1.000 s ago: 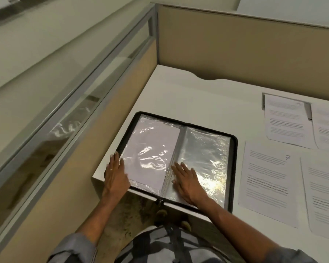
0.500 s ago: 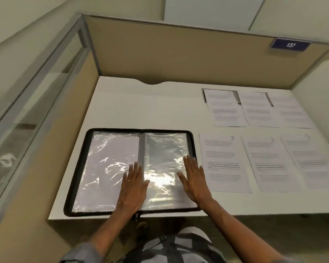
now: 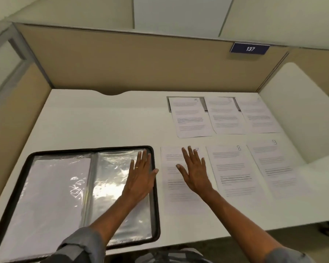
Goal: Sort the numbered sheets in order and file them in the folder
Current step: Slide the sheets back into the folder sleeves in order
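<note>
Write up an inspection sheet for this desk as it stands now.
Surface: white desk, notch in its back edge.
Job's things: open black folder, one sheet in its left sleeve; six loose sheets in two rows to its right, among them sheet 4, sheet 8, sheet 9.
Clutter: nothing seen.
Hands: left hand open over the folder's right sleeve; right hand open over the sheet beside the folder.
Cables: nothing seen.
Surroundings: beige partition with plate 137; glass panel at left.
</note>
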Available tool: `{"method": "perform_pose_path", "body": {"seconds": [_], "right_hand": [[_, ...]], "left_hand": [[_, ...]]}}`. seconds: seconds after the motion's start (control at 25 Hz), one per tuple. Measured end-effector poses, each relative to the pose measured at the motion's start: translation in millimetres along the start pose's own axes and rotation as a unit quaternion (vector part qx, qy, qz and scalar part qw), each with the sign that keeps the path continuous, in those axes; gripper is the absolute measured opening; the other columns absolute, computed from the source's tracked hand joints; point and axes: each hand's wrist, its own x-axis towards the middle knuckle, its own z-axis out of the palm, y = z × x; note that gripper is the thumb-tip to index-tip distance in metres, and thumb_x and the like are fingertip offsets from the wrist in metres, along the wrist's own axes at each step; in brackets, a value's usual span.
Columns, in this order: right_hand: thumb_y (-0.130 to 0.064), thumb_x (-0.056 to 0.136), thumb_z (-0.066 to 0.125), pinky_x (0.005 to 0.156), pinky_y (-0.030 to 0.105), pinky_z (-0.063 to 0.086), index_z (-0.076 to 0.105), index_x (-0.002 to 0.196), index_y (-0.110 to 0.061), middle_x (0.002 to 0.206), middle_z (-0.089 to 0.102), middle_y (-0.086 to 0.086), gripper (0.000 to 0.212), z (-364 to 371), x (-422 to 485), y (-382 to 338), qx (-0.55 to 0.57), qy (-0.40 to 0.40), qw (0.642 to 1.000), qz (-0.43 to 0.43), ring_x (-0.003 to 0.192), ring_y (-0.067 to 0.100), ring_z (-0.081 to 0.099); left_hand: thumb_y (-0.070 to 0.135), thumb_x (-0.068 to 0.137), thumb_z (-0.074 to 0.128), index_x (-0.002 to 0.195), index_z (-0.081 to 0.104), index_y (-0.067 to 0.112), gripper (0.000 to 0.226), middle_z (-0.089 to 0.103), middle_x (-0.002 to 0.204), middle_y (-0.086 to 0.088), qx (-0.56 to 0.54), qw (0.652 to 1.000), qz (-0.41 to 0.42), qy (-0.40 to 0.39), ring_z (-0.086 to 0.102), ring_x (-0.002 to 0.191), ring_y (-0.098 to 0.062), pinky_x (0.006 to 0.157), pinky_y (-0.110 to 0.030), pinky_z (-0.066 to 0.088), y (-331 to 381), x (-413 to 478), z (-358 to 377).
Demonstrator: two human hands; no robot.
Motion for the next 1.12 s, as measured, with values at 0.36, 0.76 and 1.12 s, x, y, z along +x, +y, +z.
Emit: {"method": "perform_pose_path", "body": {"seconds": [0.36, 0.76, 1.12], "right_hand": [[-0.065, 0.099, 0.015, 0.123, 0.056, 0.015, 0.009, 0.163, -0.026, 0.17, -0.003, 0.0, 0.075, -49.2, 113.4, 121.6, -0.021, -0.035, 0.998, -0.044, 0.158, 0.026, -0.001], [-0.078, 0.087, -0.012, 0.125, 0.044, 0.017, 0.013, 0.162, -0.019, 0.17, 0.003, 0.006, 0.099, -22.9, 196.4, 190.7, 0.006, -0.104, 0.993, -0.061, 0.157, 0.03, 0.007], [-0.037, 0.104, 0.052, 0.116, 0.049, 0.038, 0.038, 0.155, -0.007, 0.164, 0.029, 0.018, 0.06, 1.7, 205.3, 205.8, -0.008, -0.085, 0.993, -0.077, 0.15, 0.039, 0.03]], "left_hand": [[0.075, 0.087, -0.012, 0.163, 0.003, 0.012, 0.099, -0.014, 0.168, -0.003, -0.004, 0.999, -0.037, -0.008, -0.017, 0.154, -0.017, 0.127, -0.044, -0.008, 91.1, 123.4, 49.1], [0.054, 0.105, 0.034, 0.162, -0.006, 0.015, 0.08, -0.013, 0.17, -0.001, -0.129, 0.978, -0.137, -0.085, -0.006, 0.157, -0.017, 0.127, -0.036, 0.0, 118.3, 234.8, 82.4], [0.046, 0.09, 0.074, 0.159, 0.021, 0.006, 0.096, 0.038, 0.156, -0.01, -0.356, 0.864, -0.351, 0.065, 0.04, 0.144, -0.028, 0.119, -0.042, 0.035, 115.1, 312.4, 84.5]]}}
